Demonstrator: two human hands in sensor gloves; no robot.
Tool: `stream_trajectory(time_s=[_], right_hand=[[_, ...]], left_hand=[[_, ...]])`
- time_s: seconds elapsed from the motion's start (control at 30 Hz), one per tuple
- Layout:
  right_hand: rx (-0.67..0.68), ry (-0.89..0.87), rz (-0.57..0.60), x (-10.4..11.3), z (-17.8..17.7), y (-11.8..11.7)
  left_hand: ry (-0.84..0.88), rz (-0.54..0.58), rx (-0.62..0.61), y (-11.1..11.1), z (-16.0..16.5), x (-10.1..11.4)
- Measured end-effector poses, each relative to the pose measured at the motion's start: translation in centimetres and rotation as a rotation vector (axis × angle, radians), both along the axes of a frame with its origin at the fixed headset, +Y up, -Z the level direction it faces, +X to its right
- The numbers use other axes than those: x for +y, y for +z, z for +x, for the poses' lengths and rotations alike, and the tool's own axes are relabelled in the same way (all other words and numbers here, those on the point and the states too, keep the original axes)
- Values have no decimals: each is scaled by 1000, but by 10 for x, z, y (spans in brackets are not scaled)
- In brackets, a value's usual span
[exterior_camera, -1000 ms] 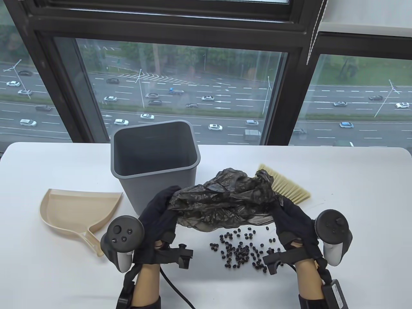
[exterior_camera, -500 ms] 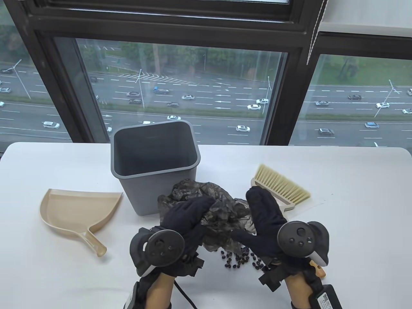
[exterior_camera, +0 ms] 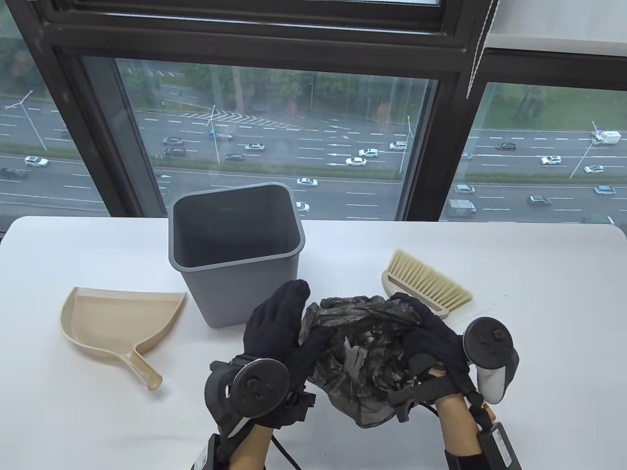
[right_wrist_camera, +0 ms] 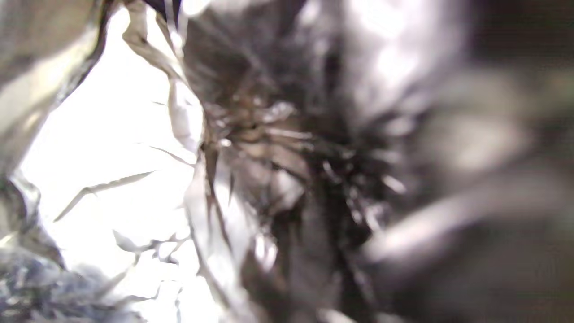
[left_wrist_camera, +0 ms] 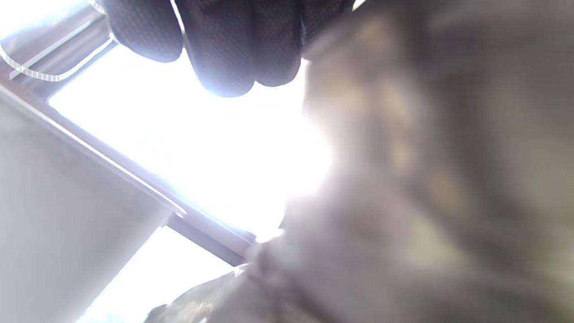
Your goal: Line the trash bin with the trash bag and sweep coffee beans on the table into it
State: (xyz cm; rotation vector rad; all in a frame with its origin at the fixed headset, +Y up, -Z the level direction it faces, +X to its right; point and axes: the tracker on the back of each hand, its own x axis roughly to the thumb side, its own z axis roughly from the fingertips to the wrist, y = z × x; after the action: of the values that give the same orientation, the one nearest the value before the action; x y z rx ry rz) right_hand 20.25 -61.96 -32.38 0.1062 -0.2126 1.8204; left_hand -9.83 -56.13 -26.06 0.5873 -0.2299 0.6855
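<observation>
The crumpled black trash bag [exterior_camera: 362,362] hangs bunched between my two hands, in front of the unlined grey trash bin [exterior_camera: 235,249]. My left hand [exterior_camera: 286,316] stands with straight fingers against the bag's left side. In the left wrist view its fingertips [left_wrist_camera: 224,49] are bare against the bright window, and the blurred bag [left_wrist_camera: 426,179] is beside them. My right hand [exterior_camera: 421,325] curls over the bag's top right edge and grips it. Wrinkled bag film [right_wrist_camera: 278,157] fills the right wrist view. The bag hides the coffee beans.
A beige dustpan [exterior_camera: 117,323] lies left of the bin, handle toward me. A beige brush [exterior_camera: 426,286] lies behind my right hand. The white table [exterior_camera: 539,318] ends at a window frame behind the bin.
The bag was stretched wide, then gathered low over the beans. Now it is bunched between my hands, and the right hand has turned to grip its top edge.
</observation>
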Motion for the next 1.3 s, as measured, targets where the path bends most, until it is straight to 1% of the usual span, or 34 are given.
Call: stream_trajectory(time_s=[0.07, 0.13, 0.17, 0.2, 0.23, 0.27, 0.3, 0.33, 0.4, 0.43, 0.47, 0.5, 0.53, 0.57, 0.63, 0.67, 0.7, 0.73, 0.77, 0.8, 0.83, 0.87, 0.93, 0.97, 1.0, 1.03, 1.07, 1.1, 1.13, 1.17, 1.2, 1.23, 1.27, 1.3], right_hand=[[-33, -106, -18, -1, 9, 1], [-41, -155, -27, -2, 14, 2], [-36, -182, -32, -2, 15, 2], [-14, -211, -43, -2, 16, 2], [12, -229, -48, -2, 15, 2], [68, -256, -51, -1, 13, 1], [135, -273, -59, 0, 10, 1], [219, -289, -45, 1, 7, 0], [344, -303, -28, 5, 1, 0], [376, -295, -2, 9, -1, 1], [383, -270, 22, 11, -1, 2], [362, -218, 29, 15, 1, 3], [335, -181, 51, 17, 2, 5], [321, -143, 74, 20, 4, 5], [300, -4, 87, 31, 11, 12], [280, 61, 105, 35, 14, 14], [226, 155, 118, 41, 17, 18], [163, 222, 122, 44, 18, 22], [65, 363, 138, 49, 19, 26], [-9, 482, 137, 51, 19, 29], [-107, 638, 111, 53, 17, 32], [-169, 764, 67, 52, 15, 32], [-203, 880, 13, 49, 14, 29], [-220, 874, -30, 44, 17, 24], [-162, 832, -107, 39, 19, 17], [-131, 793, -171, 35, 22, 11], [-121, 789, -204, 34, 24, 6], [-94, 778, -232, 34, 28, 1], [-66, 723, -251, 35, 31, -2], [-45, 638, -231, 38, 35, -3], [-52, 524, -179, 43, 38, -1], [-100, 396, -90, 52, 41, 6], [-142, 333, -15, 59, 42, 12], [-201, 244, 115, 71, 43, 26]], left_hand=[[3, -19, -78, 2, 5, 1], [-22, -40, -157, 5, 15, 1], [-46, -56, -191, 6, 20, 1], [-109, -97, -233, 6, 29, -1], [-150, -130, -246, 5, 34, -3], [-207, -175, -241, 2, 41, -8], [-242, -187, -188, -3, 45, -12], [-241, -172, -95, -9, 44, -18], [-165, -145, 29, -23, 33, -28], [-130, -176, 29, -31, 25, -34], [-108, -229, -15, -37, 19, -38], [-60, -295, -105, -47, 10, -46], [10, -365, -125, -54, -2, -53], [78, -372, -125, -57, -11, -56], [250, -329, -80, -57, -33, -56], [309, -293, -50, -54, -41, -53], [336, -252, -32, -50, -47, -48], [344, -230, -30, -48, -50, -45], [356, -208, -31, -43, -50, -40], [355, -210, -37, -42, -49, -39], [339, -220, -55, -39, -47, -37], [316, -243, -71, -39, -43, -37], [262, -324, -32, -38, -36, -37], [157, -363, 3, -41, -30, -37], [40, -387, 52, -43, -26, -37], [-36, -397, 105, -47, -21, -38], [-53, -400, 115, -49, -19, -38], [0, -393, 81, -52, -17, -38], [110, -402, 22, -54, -16, -36], [233, -396, -65, -54, -14, -31], [297, -362, -100, -51, -13, -25], [310, -263, -98, -41, -10, -11], [285, -176, -84, -33, -9, -2], [232, -1, -85, -17, -6, 13]])
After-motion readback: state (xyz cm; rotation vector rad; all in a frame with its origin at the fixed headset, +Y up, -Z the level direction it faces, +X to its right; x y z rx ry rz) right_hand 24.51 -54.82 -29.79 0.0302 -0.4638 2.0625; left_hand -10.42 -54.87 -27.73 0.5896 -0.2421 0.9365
